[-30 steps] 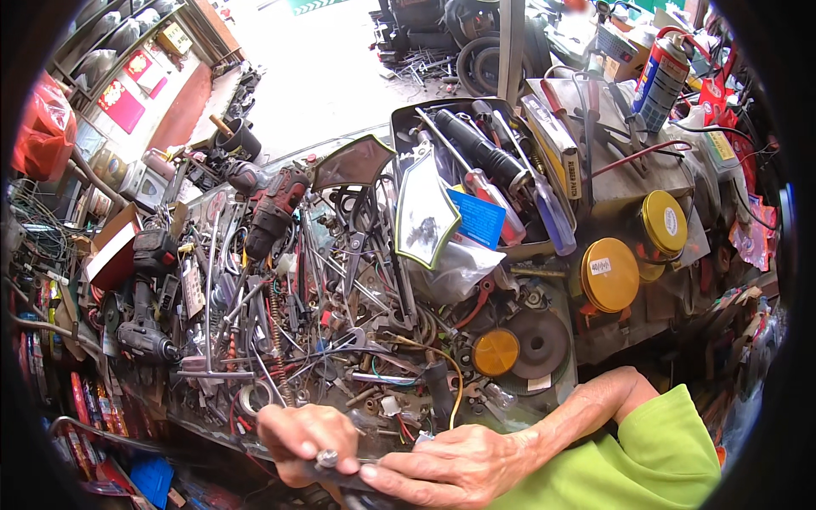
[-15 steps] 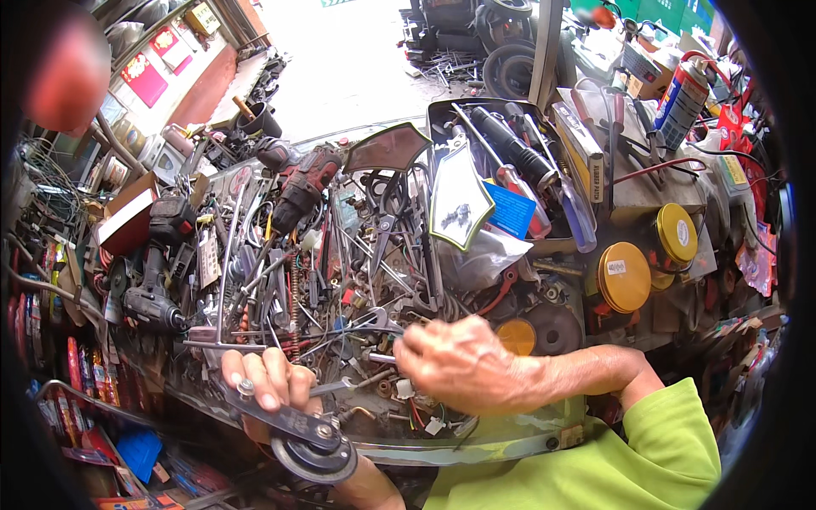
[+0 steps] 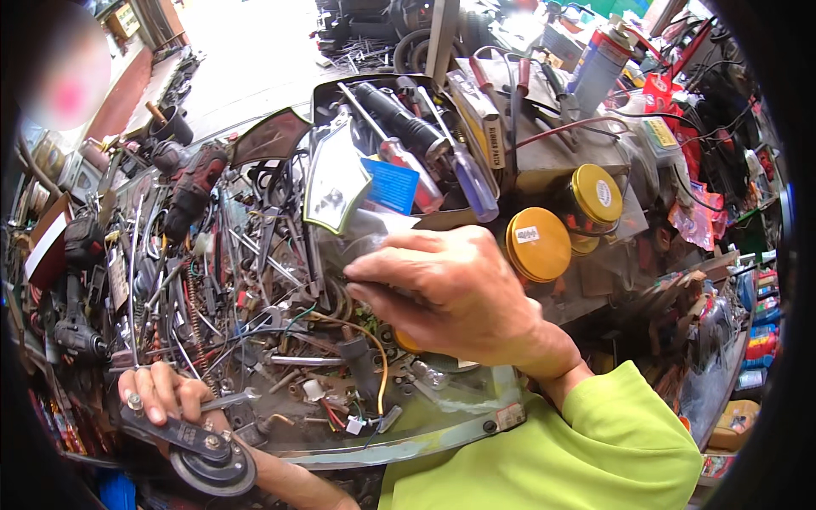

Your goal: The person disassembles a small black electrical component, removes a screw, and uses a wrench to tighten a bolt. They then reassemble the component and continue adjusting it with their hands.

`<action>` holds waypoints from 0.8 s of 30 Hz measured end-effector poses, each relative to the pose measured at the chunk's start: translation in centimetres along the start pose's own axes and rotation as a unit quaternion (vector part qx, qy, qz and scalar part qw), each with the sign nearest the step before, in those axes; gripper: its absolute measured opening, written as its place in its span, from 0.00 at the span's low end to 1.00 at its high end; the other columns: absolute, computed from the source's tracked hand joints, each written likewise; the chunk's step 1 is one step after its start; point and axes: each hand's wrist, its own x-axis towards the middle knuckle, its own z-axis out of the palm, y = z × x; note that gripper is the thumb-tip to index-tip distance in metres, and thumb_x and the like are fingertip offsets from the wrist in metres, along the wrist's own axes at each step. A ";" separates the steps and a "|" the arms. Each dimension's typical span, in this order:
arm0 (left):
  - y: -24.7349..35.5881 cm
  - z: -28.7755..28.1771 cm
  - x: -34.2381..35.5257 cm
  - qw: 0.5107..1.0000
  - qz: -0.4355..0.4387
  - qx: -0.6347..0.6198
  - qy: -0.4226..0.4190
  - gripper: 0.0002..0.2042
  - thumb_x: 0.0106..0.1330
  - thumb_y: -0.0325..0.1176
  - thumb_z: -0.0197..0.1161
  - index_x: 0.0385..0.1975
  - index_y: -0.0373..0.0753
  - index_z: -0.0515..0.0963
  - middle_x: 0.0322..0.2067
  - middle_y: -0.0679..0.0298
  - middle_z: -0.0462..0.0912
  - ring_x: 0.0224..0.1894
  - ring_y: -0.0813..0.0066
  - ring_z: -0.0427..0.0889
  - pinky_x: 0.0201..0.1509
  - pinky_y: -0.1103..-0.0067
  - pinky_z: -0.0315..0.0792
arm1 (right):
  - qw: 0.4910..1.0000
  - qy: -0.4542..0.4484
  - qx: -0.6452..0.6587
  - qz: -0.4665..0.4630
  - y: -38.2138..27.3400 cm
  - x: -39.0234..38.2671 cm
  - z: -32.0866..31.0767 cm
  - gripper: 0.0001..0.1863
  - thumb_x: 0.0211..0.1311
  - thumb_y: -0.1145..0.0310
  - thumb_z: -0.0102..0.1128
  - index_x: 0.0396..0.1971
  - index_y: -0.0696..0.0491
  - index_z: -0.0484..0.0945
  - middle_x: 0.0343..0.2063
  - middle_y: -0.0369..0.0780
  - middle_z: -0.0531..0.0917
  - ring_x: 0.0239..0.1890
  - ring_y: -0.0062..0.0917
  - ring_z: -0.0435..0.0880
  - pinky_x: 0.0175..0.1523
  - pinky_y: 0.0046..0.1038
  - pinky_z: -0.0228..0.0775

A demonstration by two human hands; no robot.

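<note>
My left hand (image 3: 166, 393), at the table's near left, is closed round a black metal arm (image 3: 177, 432) with a bolt at one end. A round black roller (image 3: 217, 467) is fixed to its other end. Out beyond the fingers sticks a silver wrench (image 3: 229, 399), which seems to be in the same hand. Over the middle of the cluttered table, my right hand (image 3: 450, 297) points left with thumb and fingertips drawn together. Whatever they pinch, if anything, is hidden. Below it lie a black cylinder (image 3: 361, 370), a yellow wire (image 3: 382, 344) and a silver socket-like tube (image 3: 308, 360).
Loose tools and parts cover the glass-edged table (image 3: 399, 455). Two power drills (image 3: 195, 191) (image 3: 78, 327) lie left. A tool tray (image 3: 323, 93) with screwdrivers and pointed mirror-like pieces (image 3: 337, 178) stands behind. Yellow-lidded jars (image 3: 538, 244) and a spray can (image 3: 599, 64) are right.
The view has swung right, so the table appears farther left. My right hand has risen and moved away from the left one. The left hand keeps its grip on the black arm.
</note>
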 end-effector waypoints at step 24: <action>4.3 5.9 4.5 0.988 0.056 -0.115 -0.087 0.06 0.63 0.20 0.57 0.29 0.40 0.69 0.25 0.68 0.67 0.26 0.84 0.60 0.17 0.87 0.50 | 0.992 -0.084 -0.087 -0.029 -1.9 -1.2 -1.8 0.08 0.59 0.64 0.65 0.32 0.52 0.81 0.23 0.37 0.79 0.23 0.33 0.81 0.27 0.32 0.71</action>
